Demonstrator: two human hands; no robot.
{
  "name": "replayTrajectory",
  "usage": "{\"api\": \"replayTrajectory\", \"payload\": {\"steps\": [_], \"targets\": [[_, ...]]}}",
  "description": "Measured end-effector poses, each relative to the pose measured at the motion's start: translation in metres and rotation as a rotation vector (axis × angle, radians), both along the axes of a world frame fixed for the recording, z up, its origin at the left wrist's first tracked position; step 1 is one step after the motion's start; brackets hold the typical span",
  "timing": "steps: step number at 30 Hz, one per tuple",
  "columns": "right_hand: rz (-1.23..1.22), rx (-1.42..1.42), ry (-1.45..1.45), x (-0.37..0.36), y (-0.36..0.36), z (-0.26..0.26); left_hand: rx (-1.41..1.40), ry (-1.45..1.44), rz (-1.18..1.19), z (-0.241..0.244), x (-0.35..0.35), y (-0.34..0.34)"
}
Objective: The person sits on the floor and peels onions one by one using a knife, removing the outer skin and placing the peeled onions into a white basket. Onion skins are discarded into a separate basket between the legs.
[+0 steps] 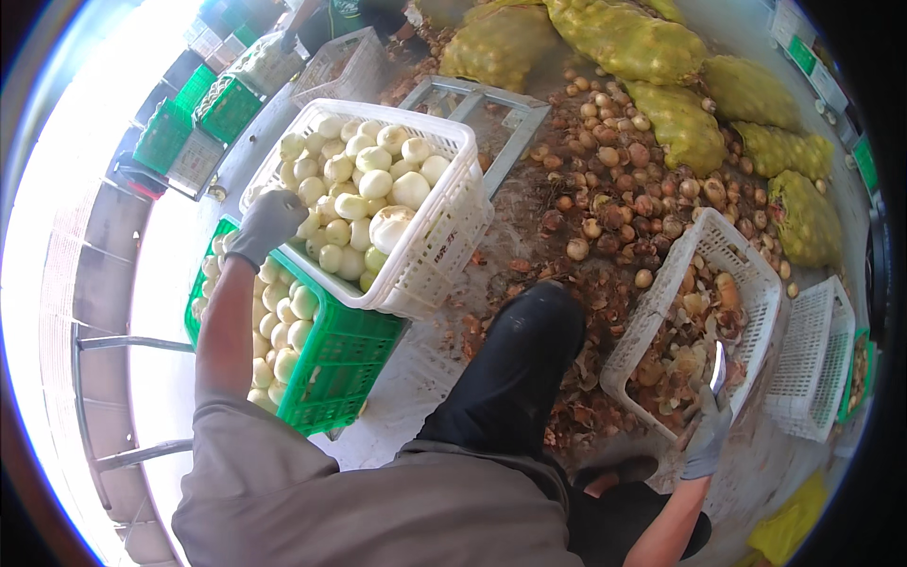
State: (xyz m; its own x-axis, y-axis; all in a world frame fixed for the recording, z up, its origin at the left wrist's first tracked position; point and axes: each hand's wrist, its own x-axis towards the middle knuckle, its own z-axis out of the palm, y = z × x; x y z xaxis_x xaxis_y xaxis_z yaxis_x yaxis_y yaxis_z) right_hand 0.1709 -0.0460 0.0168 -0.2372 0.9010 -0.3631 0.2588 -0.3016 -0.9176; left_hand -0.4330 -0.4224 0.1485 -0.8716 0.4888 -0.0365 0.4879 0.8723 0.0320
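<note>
My left hand, in a grey glove, is closed over the near left rim of a white plastic crate. Peeled onions fill that crate, which sits tilted against a green plastic crate that also holds peeled onions. On the right, my gloved right hand grips a knife, its blade pointing away from me. Below the blade lies another white crate with onion skins and scraps inside.
Unpeeled onions and loose skins cover the floor ahead, beside a metal frame. Yellow mesh sacks of onions lie beyond. Stacked white crates stand at far right. Another person is at the top, near more crates.
</note>
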Motion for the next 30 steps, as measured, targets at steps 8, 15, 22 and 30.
{"api": "replayTrajectory", "payload": {"steps": [8,15,22,30], "targets": [[-0.152,-0.139,-0.112,0.072,0.026,-0.077,0.173,-0.002,-0.148,-0.03,-0.022,-0.017],[-0.228,-0.326,-0.166,0.074,0.037,-0.089,0.065,-0.481,0.114,-0.004,-0.066,-0.024],[-0.231,-0.234,-0.029,0.048,0.049,-0.088,0.069,-0.358,0.14,0.014,-0.096,-0.012],[-0.269,-0.354,0.109,0.038,0.049,-0.075,0.053,-0.208,-0.173,0.014,-0.088,0.028]]}}
